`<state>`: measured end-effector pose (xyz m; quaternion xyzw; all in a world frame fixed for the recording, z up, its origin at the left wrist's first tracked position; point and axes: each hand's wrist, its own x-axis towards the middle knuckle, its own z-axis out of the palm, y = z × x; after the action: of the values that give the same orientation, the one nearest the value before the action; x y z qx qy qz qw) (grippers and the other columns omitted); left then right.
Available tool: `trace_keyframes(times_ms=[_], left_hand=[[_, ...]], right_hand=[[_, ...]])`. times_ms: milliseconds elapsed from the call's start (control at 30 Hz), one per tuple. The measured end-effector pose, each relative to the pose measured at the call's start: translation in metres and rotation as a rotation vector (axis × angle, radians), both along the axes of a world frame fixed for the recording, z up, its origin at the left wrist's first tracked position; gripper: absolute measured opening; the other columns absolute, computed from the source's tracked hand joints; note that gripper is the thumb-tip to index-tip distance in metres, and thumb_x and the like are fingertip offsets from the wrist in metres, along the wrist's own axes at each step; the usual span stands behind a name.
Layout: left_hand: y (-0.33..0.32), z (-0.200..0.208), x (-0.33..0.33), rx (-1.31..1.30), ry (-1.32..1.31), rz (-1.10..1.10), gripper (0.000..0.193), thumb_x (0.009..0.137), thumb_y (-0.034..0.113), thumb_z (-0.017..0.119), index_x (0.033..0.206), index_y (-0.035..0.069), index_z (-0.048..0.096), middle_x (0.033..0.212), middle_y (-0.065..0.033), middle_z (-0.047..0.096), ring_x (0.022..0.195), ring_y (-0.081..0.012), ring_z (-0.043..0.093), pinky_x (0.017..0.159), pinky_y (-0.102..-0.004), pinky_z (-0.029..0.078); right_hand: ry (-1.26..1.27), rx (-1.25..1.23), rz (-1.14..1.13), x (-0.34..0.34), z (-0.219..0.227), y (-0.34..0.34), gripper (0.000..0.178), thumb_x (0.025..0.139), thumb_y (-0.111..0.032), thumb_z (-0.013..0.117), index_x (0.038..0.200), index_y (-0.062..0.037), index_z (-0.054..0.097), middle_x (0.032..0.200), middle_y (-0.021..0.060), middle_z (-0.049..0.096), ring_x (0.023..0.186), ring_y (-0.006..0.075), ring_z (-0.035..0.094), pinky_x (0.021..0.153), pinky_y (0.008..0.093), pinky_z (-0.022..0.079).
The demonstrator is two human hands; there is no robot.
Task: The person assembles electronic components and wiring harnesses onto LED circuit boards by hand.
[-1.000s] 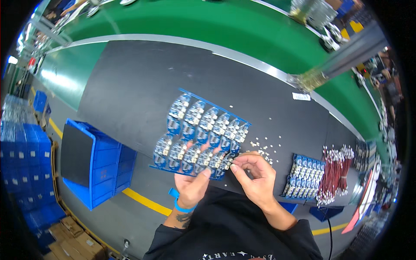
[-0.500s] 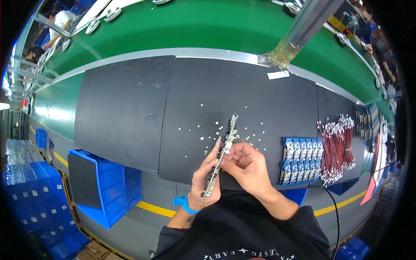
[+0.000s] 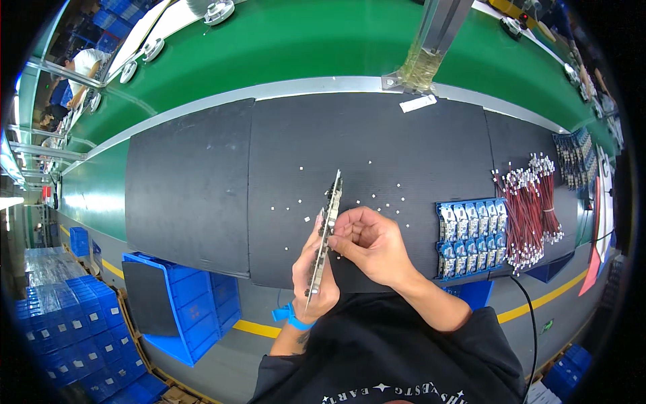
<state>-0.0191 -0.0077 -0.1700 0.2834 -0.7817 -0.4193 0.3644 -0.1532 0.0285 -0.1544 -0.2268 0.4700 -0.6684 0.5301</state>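
A circuit board panel (image 3: 330,214) stands nearly on edge above the black mat, its narrow side facing up. My left hand (image 3: 311,277) grips it from the left, near its lower half. Thumb and fingertips of my right hand (image 3: 378,250) are pinched together against the panel's right face. Whatever sits between those fingertips is too small or hidden to make out. Small white pieces (image 3: 375,196) lie scattered on the mat around the panel.
To the right lie blue circuit board panels (image 3: 471,236) and red wire bundles with white connectors (image 3: 528,209). More boards (image 3: 574,160) are stacked farther back. A metal post (image 3: 434,44) rises behind the black mat (image 3: 188,188). Blue crates (image 3: 192,296) stand at lower left.
The whole view has shifted slightly. The panel has turned a little more upright and edge-on. My right fingertips remain pinched at its right face.
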Motion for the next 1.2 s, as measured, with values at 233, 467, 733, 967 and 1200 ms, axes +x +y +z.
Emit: trace_keyframes(times_ms=[233,467,733,967,1200], left_hand=[[-0.001,-0.003,-0.005,-0.047,0.000,0.040,0.040,0.081,-0.017,0.038,0.118,-0.002,0.036,0.122,-0.0321,0.042,0.116,-0.0455,0.041,0.097,-0.0486,0.033],[-0.001,-0.006,-0.005,-0.012,0.027,0.058,0.041,0.080,-0.017,0.039,0.118,-0.001,0.037,0.121,-0.0292,0.044,0.116,-0.0451,0.041,0.098,-0.0525,0.031],[-0.005,-0.002,-0.007,-0.069,0.038,0.052,0.043,0.080,-0.017,0.040,0.119,-0.001,0.037,0.120,-0.0270,0.046,0.117,-0.0429,0.041,0.099,-0.0547,0.027],[-0.006,-0.011,-0.005,0.097,0.053,0.035,0.042,0.081,-0.014,0.041,0.121,-0.001,0.037,0.122,-0.0276,0.045,0.117,-0.0427,0.041,0.100,-0.0558,0.024],[-0.007,-0.006,-0.008,0.029,0.085,0.056,0.043,0.079,-0.015,0.039,0.120,-0.002,0.038,0.122,-0.0286,0.044,0.117,-0.0434,0.040,0.099,-0.0582,0.023]], right_hand=[[-0.074,-0.070,-0.055,0.004,0.017,-0.003,0.025,0.079,0.004,0.061,0.101,0.0016,0.050,0.086,0.0054,0.059,0.079,0.0083,0.058,0.073,0.0209,0.047],[-0.031,-0.097,-0.002,0.005,0.012,-0.003,0.025,0.081,0.005,0.058,0.103,0.0014,0.047,0.087,0.0053,0.058,0.081,0.0087,0.057,0.073,0.0212,0.047],[-0.035,-0.132,0.033,0.001,0.011,-0.008,0.021,0.082,0.005,0.057,0.101,0.0026,0.048,0.088,0.0057,0.058,0.082,0.0093,0.057,0.074,0.0221,0.048],[-0.070,-0.146,-0.009,0.005,0.022,-0.005,0.025,0.081,0.007,0.057,0.104,0.0034,0.048,0.091,0.0078,0.058,0.084,0.0113,0.057,0.075,0.0242,0.048],[-0.106,-0.184,0.070,-0.001,0.019,-0.006,0.027,0.082,0.006,0.056,0.107,0.0033,0.047,0.092,0.0088,0.058,0.086,0.0127,0.057,0.077,0.0255,0.048]])
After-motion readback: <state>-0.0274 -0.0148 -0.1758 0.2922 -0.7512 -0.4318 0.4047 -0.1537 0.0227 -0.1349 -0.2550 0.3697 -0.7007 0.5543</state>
